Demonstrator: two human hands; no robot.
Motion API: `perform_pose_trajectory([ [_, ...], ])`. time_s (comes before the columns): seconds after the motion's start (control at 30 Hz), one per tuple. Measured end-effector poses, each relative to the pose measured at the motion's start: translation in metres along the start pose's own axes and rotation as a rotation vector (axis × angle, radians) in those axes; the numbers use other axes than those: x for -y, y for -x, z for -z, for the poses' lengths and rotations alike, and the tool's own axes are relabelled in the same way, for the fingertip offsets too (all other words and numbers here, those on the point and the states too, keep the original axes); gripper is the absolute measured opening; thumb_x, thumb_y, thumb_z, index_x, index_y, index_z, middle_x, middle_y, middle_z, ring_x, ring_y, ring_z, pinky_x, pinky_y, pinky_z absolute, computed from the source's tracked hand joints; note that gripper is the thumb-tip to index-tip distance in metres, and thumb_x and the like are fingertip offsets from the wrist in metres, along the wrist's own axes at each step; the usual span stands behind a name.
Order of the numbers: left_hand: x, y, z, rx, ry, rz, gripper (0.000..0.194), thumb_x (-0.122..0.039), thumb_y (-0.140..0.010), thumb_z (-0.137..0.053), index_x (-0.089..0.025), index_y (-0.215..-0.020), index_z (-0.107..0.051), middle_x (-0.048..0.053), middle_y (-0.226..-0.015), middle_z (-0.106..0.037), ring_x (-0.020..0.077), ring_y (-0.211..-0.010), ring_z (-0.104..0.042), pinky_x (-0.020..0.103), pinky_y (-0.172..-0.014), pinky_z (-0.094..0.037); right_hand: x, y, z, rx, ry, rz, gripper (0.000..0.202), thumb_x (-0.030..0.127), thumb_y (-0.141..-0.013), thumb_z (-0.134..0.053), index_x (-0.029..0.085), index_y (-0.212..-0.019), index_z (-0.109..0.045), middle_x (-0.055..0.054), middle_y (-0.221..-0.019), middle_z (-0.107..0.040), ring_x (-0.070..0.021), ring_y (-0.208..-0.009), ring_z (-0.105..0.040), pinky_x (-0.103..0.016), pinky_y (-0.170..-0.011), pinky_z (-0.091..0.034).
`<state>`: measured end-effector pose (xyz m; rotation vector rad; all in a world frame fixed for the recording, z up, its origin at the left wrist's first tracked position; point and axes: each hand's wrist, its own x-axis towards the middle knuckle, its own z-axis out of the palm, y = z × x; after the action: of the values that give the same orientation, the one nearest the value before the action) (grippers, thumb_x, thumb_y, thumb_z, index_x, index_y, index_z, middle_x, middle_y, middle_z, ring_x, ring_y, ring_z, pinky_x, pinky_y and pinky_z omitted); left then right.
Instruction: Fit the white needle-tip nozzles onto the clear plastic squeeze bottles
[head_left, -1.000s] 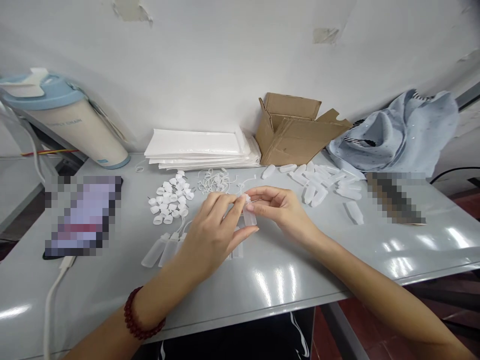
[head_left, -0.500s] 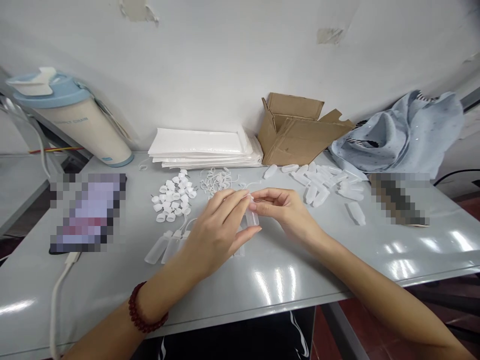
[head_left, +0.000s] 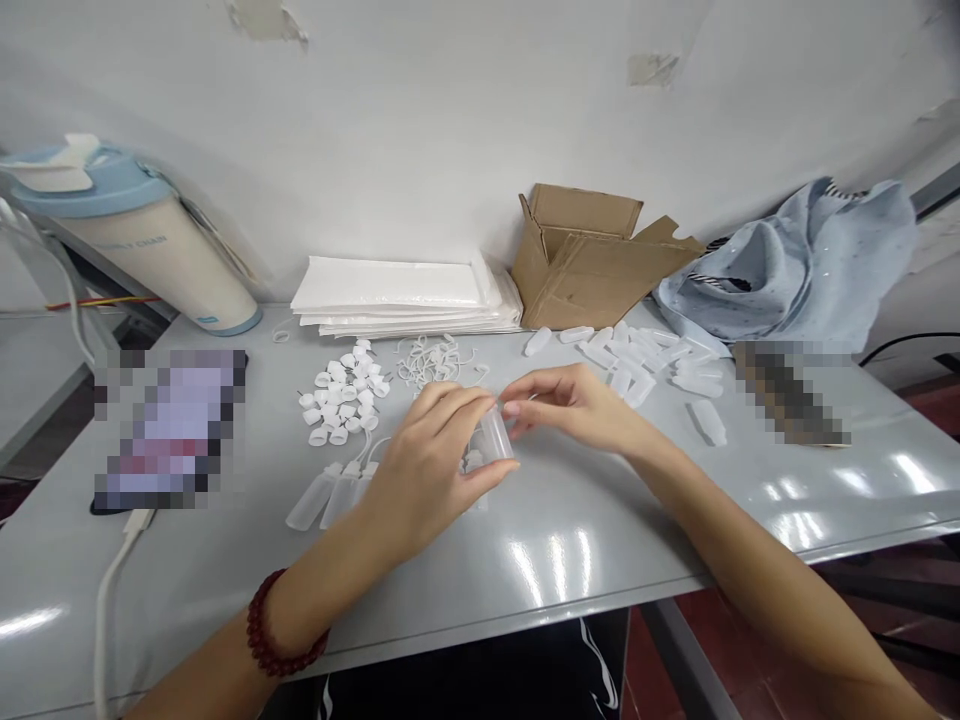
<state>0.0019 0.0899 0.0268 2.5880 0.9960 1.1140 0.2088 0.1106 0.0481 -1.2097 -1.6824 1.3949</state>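
My left hand point(head_left: 424, 465) is closed round a small translucent plastic bottle point(head_left: 495, 438), thumb under its lower end and fingers over its upper end. The bottle is tilted, and its top is partly hidden by my fingers. Just right of that top is my right hand point(head_left: 574, 408), its thumb and index finger bent and slightly apart, with nothing visible between them. Capped bottles with cords point(head_left: 315, 497) lie beside my left hand, some partly covered by it. Beyond are a pile of white caps point(head_left: 346, 392) and a heap of thin white cord loops point(head_left: 431, 360).
Loose translucent bottles point(head_left: 637, 350) lie scattered at the right, before an open cardboard box point(head_left: 592, 275). White padded envelopes point(head_left: 397, 285) are stacked against the wall. A tumbler point(head_left: 172, 250) and a charging phone point(head_left: 176, 420) stand left; blue cloth point(head_left: 795, 270) and a blurred flat object point(head_left: 791, 395) are right.
My right hand has drawn slightly away from the top of the bottle, its fingers loosened. The bottle has tilted in my left hand, which still holds it. The view has shifted slightly.
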Motion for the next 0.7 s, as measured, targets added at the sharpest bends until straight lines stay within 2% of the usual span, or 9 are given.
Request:
perform_pose_trajectory([
  [0.03,0.0,0.0,0.0,0.025,0.01,0.009,0.042,-0.03,-0.08,-0.073,-0.016,-0.115,-0.056,0.01,-0.107,-0.067,0.0273,-0.103,-0.055,0.047,-0.085,-0.053,-0.001,-0.001,0.008,-0.053,0.095,0.043,0.023,0.039,-0.08,-0.069,0.017,-0.085,-0.073,-0.003,-0.076,-0.071,-0.0164,-0.063,-0.068,-0.03,-0.063,-0.053],
  [0.13,-0.003,0.002,-0.002,0.123,0.053,0.028,0.044,-0.027,-0.075,-0.077,-0.014,-0.113,-0.058,0.009,-0.107,-0.068,0.0268,-0.101,-0.054,0.045,-0.082,-0.053,-0.009,-0.007,0.027,-0.336,0.323,0.141,0.028,0.041,-0.087,-0.059,0.017,-0.077,-0.069,-0.003,-0.071,-0.07,-0.0141,-0.053,-0.064,-0.029,-0.058,-0.05],
  [0.23,-0.006,0.003,-0.003,0.225,0.074,0.054,0.047,-0.024,-0.071,-0.08,-0.011,-0.111,-0.059,0.009,-0.106,-0.069,0.0271,-0.102,-0.054,0.045,-0.084,-0.051,-0.026,-0.018,0.036,-0.481,0.527,0.181,0.02,0.032,-0.089,-0.056,0.016,-0.085,-0.068,-0.007,-0.078,-0.071,-0.0205,-0.071,-0.068,-0.032,-0.066,-0.052],
  [0.33,-0.007,0.004,-0.004,0.313,0.059,0.084,0.048,-0.024,-0.069,-0.081,-0.01,-0.109,-0.059,0.01,-0.106,-0.069,0.0287,-0.105,-0.054,0.046,-0.085,-0.049,-0.045,-0.029,0.036,-0.48,0.808,0.249,0.024,0.016,-0.088,-0.048,0.013,-0.105,-0.066,-0.016,-0.105,-0.069,-0.0291,-0.099,-0.065,-0.041,-0.081,-0.052],
  [0.4,-0.006,0.005,-0.004,0.357,0.042,0.087,0.048,-0.025,-0.069,-0.081,-0.01,-0.109,-0.059,0.01,-0.106,-0.069,0.0292,-0.106,-0.054,0.047,-0.086,-0.048,-0.055,-0.034,0.035,-0.434,0.953,0.28,0.039,0.007,-0.089,-0.038,0.01,-0.122,-0.058,-0.02,-0.126,-0.059,-0.0317,-0.119,-0.055,-0.047,-0.094,-0.047],
  [0.47,-0.005,0.006,-0.004,0.397,0.025,0.083,0.046,-0.025,-0.069,-0.081,-0.012,-0.107,-0.059,0.01,-0.106,-0.069,0.0294,-0.107,-0.054,0.046,-0.087,-0.047,-0.061,-0.037,0.034,-0.372,1.088,0.297,0.051,0.0,-0.088,-0.03,0.01,-0.134,-0.048,-0.02,-0.141,-0.047,-0.0314,-0.132,-0.043,-0.049,-0.102,-0.041],
  [0.57,-0.005,0.006,-0.004,0.453,0.009,0.077,0.041,-0.024,-0.069,-0.08,-0.014,-0.103,-0.059,0.009,-0.105,-0.068,0.0295,-0.108,-0.054,0.045,-0.085,-0.046,-0.067,-0.039,0.035,-0.299,1.207,0.277,0.06,-0.006,-0.084,-0.027,0.011,-0.139,-0.043,-0.016,-0.15,-0.039,-0.0307,-0.139,-0.033,-0.05,-0.106,-0.038],
  [0.7,-0.005,0.005,-0.002,0.501,-0.001,0.073,0.037,-0.021,-0.071,-0.077,-0.014,-0.103,-0.059,0.008,-0.106,-0.069,0.0292,-0.108,-0.053,0.044,-0.085,-0.045,-0.073,-0.042,0.038,-0.248,1.244,0.274,0.06,-0.008,-0.081,-0.027,0.008,-0.135,-0.048,-0.015,-0.147,-0.044,-0.0298,-0.138,-0.034,-0.048,-0.105,-0.039],
])
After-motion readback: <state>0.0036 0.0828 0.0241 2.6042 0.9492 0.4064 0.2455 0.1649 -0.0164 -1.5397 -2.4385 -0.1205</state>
